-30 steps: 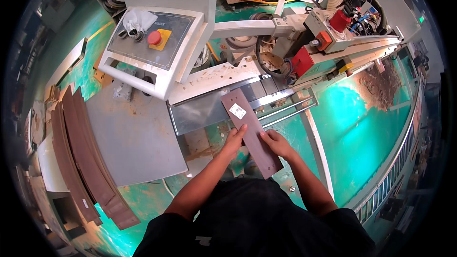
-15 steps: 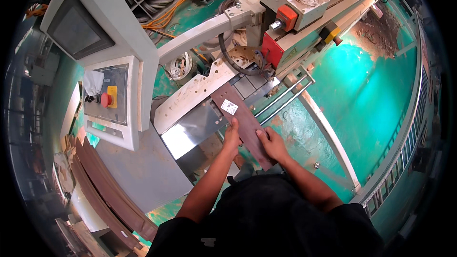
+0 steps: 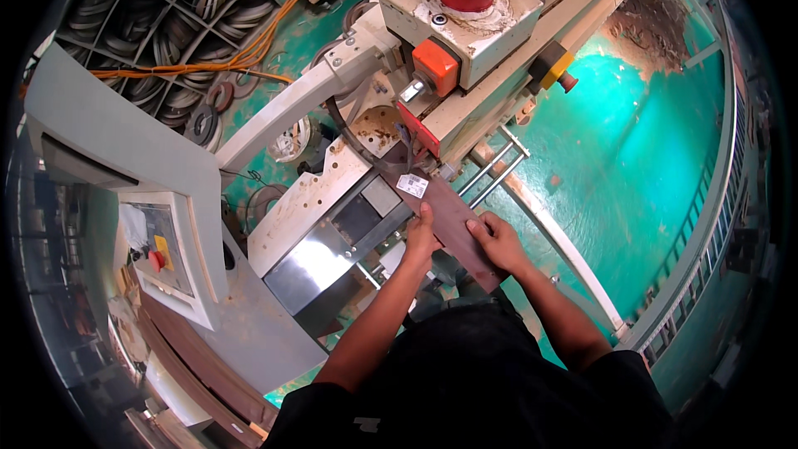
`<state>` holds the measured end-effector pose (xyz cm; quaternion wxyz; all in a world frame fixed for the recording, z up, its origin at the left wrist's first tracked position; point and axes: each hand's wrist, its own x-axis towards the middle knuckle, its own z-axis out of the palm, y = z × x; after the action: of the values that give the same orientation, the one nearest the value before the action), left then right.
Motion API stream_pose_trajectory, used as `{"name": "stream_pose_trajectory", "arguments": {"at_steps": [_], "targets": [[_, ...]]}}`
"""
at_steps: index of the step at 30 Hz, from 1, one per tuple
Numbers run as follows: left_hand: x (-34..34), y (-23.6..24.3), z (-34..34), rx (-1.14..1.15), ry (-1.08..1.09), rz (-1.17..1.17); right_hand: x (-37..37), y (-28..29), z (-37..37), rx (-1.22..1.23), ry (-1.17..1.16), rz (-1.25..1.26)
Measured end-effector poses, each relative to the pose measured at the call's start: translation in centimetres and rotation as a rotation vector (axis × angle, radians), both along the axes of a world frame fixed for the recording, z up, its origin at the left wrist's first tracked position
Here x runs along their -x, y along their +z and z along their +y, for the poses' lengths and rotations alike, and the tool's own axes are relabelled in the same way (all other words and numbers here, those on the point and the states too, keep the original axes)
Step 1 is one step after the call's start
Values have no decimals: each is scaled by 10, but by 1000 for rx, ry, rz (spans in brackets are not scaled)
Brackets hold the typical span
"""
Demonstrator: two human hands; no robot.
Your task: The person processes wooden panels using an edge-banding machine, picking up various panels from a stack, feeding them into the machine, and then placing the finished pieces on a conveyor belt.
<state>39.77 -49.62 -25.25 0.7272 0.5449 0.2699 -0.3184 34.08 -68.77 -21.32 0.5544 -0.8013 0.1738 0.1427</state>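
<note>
A brown board [image 3: 455, 222] with a white label lies diagonally across the steel machine bed [image 3: 312, 258], its far end reaching beneath the machine head [image 3: 490, 58] near a red side plate [image 3: 420, 131] and a dark hose [image 3: 353, 145]. My left hand [image 3: 421, 237] grips the board's left edge just below the label, thumb on top. My right hand [image 3: 499, 245] is wrapped round the right edge nearer me, thumb also on top.
A control console [image 3: 170, 233] stands left, above a grey platform [image 3: 258, 341] beside stacked brown panels [image 3: 191, 374]. Pigeonhole shelves [image 3: 150, 17] with dark coils and orange cables [image 3: 258, 58] lie beyond. A railing [image 3: 682, 291] curves along the right.
Both hands have carried the board forward, so its far end is now under the machine head beside the hose. The view has swung closer to the head, shifting the console leftward.
</note>
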Motion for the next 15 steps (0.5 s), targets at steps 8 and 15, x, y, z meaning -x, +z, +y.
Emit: {"name": "stream_pose_trajectory", "arguments": {"at_steps": [8,15], "targets": [[-42,11,-84,53,-43,5,-36,-2,-85,-26,-19,24],[-79,-27,-121,146,-124,-125,-82,2,-130,-14,58,-25]]}}
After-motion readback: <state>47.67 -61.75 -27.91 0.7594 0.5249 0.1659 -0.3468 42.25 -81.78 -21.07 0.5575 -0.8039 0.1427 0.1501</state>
